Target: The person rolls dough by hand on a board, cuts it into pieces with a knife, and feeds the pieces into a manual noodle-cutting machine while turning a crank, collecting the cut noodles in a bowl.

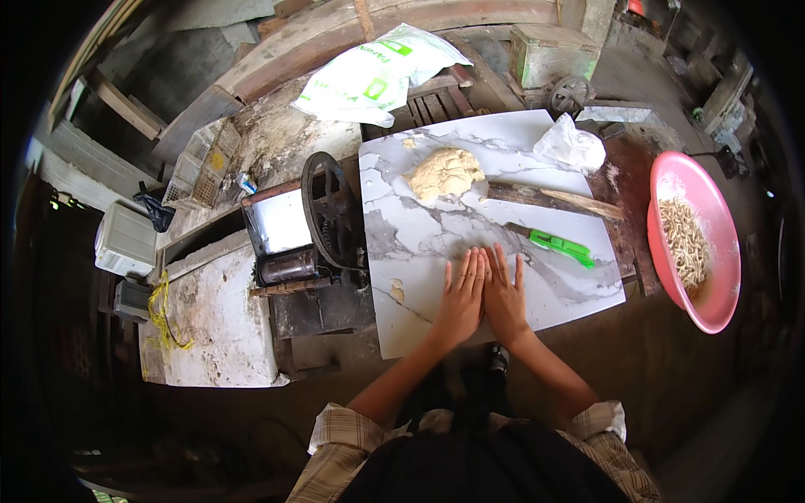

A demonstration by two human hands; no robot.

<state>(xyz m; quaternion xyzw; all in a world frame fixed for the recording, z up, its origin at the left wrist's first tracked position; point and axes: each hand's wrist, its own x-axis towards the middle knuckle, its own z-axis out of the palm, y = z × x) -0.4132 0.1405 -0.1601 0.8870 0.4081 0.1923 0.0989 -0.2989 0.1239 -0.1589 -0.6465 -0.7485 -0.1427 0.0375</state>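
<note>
My left hand (462, 295) and my right hand (504, 295) lie side by side near the front edge of a marble-patterned board (419, 239). Their fingers are stretched out and point away from me, with the inner edges touching. Anything under the palms is hidden. Beyond them rests a lump of pale yellow dough (446, 173). A green-handled cutter knife (562, 246) lies just past my right hand, and a worn wooden stick (541, 198) lies across the board behind it. Small dough scraps (397, 291) sit left of my left hand.
On the left stands a hand-wheel roller machine (289, 267). A pink basin (661, 189) of short pale dough strips (685, 243) is at the right. A clear plastic bag (570, 144) lies at the board's far right corner. Farther back are a white sack (377, 75) and a plastic basket (201, 163).
</note>
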